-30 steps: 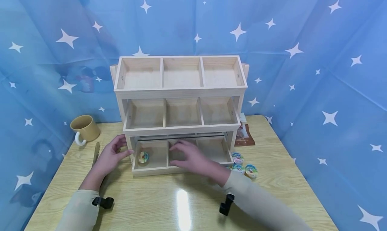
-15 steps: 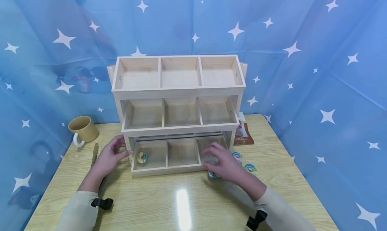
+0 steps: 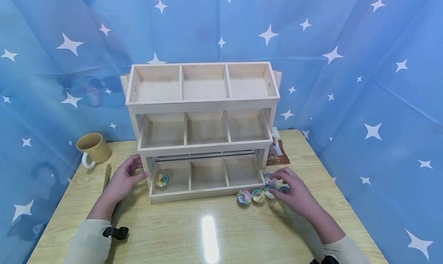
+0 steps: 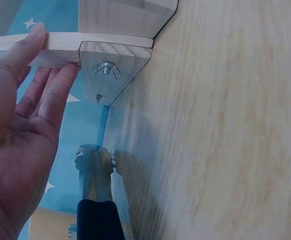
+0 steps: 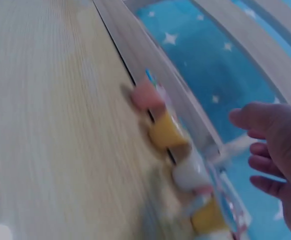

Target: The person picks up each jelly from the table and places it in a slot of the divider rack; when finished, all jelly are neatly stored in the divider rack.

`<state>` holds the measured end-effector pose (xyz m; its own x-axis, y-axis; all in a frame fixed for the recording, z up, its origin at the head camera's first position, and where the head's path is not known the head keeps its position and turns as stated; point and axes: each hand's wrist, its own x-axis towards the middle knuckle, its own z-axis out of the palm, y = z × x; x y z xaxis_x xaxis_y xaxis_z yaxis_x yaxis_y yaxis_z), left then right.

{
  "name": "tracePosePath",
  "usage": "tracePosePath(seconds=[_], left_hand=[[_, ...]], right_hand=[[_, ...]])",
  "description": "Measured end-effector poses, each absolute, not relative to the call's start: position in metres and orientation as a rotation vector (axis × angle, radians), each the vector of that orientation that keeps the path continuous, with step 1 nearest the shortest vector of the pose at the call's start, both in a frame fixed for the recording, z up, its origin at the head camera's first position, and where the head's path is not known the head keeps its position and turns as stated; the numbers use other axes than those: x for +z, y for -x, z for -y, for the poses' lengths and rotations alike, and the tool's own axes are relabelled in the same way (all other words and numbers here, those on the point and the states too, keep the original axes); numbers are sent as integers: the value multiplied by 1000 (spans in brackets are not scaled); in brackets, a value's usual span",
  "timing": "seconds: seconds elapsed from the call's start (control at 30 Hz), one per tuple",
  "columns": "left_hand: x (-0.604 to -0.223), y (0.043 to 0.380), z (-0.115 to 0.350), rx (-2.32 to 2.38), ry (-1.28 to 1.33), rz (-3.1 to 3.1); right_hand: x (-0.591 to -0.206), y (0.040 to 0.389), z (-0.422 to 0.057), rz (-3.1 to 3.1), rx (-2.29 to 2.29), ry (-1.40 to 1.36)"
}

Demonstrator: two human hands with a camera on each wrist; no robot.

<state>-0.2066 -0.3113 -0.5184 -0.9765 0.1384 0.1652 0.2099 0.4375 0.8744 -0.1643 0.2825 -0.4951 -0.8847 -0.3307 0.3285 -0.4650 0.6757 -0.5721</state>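
A three-tier wooden shelf (image 3: 204,107) stands at the back of the table, each tray split into three compartments. My left hand (image 3: 124,181) holds its lower left side; in the left wrist view, the thumb lies on one face of the wooden post (image 4: 63,57) and the fingers behind it. One small jelly cup (image 3: 162,180) sits in the bottom tray's left compartment. Several more, including a pink cup (image 5: 146,95) and a yellow cup (image 5: 168,132), stand by the tray's right front corner. My right hand (image 3: 294,193) hovers over these with nothing visibly in its loosely bent fingers, partly hiding some.
A tan mug (image 3: 94,148) with a white handle stands at the back left. A knife-like tool (image 3: 108,175) lies beside my left forearm. Behind the shelf's right leg lies a brown packet (image 3: 278,153). A blue starry curtain (image 3: 346,102) surrounds the table (image 3: 166,233).
My right hand has moved right, from over the bottom tray's middle compartment to the jelly cups, uncovering the cups in front of the tray. The left hand keeps its hold on the shelf.
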Motion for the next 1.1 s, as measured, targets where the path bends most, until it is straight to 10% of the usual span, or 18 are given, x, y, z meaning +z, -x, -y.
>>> tracePosePath(seconds=[1.1], left_hand=[[-514, 206, 310, -1577, 305, 2623]], right_hand=[[-514, 155, -335, 2926, 928, -630]])
